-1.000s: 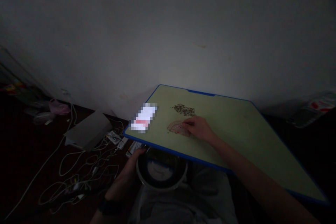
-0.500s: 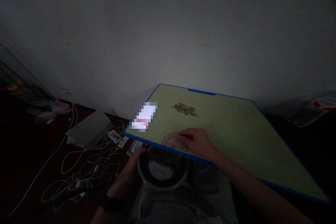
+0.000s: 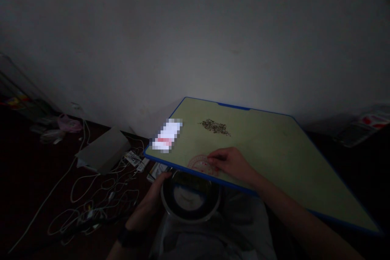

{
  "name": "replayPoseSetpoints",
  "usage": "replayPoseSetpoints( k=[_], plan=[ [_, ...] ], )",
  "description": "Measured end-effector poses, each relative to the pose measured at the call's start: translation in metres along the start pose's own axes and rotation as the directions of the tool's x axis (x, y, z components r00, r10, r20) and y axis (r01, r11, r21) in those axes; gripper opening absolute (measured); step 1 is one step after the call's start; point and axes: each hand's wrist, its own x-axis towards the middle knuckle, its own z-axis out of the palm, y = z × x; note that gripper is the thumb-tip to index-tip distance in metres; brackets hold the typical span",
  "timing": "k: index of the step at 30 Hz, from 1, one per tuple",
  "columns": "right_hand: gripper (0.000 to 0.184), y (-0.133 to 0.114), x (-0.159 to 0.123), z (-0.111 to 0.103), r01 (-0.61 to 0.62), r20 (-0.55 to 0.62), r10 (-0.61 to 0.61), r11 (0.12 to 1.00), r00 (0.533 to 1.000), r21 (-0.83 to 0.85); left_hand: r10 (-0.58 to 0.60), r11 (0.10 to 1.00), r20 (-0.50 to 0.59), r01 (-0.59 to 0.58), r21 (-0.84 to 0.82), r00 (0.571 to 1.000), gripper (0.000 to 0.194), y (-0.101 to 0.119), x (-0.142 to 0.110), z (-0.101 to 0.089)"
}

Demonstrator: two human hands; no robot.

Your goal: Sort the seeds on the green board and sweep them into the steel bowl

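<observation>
My right hand point(image 3: 233, 164) pinches the right side of a clear protractor point(image 3: 199, 164) with red markings, at the near edge of a pale yellow-green table point(image 3: 268, 142) with a blue rim. Below that edge, my left hand point(image 3: 158, 189) grips the left rim of a round metal bowl point(image 3: 190, 215); its thumb shows on the rim and its other fingers are hidden. The bowl sits under the table edge, over my lap, and its inside is dark. Farther back on the tabletop lies a scattered patch of small dark grains point(image 3: 215, 126).
A bright phone point(image 3: 167, 136), blurred out, lies at the table's left corner. On the dark floor to the left are a grey box point(image 3: 103, 150), tangled white cables point(image 3: 100, 203) and a pink plastic bag point(image 3: 69, 123). A wall point(image 3: 195, 40) stands behind the table.
The bowl and my left hand have shifted very slightly to the right. My right hand and the protractor are almost where they were; the grains look the same.
</observation>
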Motion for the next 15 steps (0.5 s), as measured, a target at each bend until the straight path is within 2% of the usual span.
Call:
replayPoseSetpoints(
  k=[3, 5, 7, 9, 11, 14, 15],
  plan=[
    [0.022, 0.000, 0.005, -0.016, -0.005, -0.016, 0.006, 0.997, 1.000, 0.081, -0.023, 1.000, 0.031, 0.023, -0.003, 0.999, 0.021, 0.001, -0.005, 0.004],
    [0.024, 0.001, 0.011, -0.035, 0.011, -0.095, 0.000, 0.993, 0.995, 0.114, -0.024, 1.000, 0.024, 0.024, -0.012, 0.999, 0.018, 0.002, -0.008, 0.006],
    [0.028, 0.006, 0.019, -0.061, 0.030, -0.223, 0.007, 0.986, 0.975, 0.162, -0.034, 0.999, -0.006, 0.034, -0.012, 0.999, 0.013, 0.000, -0.007, 0.007],
    [0.031, 0.015, 0.027, -0.088, 0.040, -0.343, 0.033, 0.979, 0.939, 0.201, -0.049, 0.999, -0.036, 0.050, 0.006, 0.998, 0.011, -0.005, -0.003, 0.005],
    [0.031, 0.029, 0.033, -0.110, 0.018, -0.459, 0.090, 0.974, 0.884, 0.225, -0.067, 0.997, -0.069, 0.070, 0.041, 0.995, 0.011, -0.012, 0.004, 0.001],
    [0.024, 0.051, 0.037, -0.126, -0.034, -0.569, 0.197, 0.958, 0.798, 0.284, -0.070, 0.995, -0.131, 0.079, 0.064, 0.989, 0.010, -0.025, 0.013, -0.008],
    [0.020, 0.056, 0.037, -0.127, -0.057, -0.587, 0.230, 0.953, 0.777, 0.297, -0.106, 0.992, -0.121, 0.114, 0.061, 0.987, 0.009, -0.028, 0.015, -0.011]
  ],
)
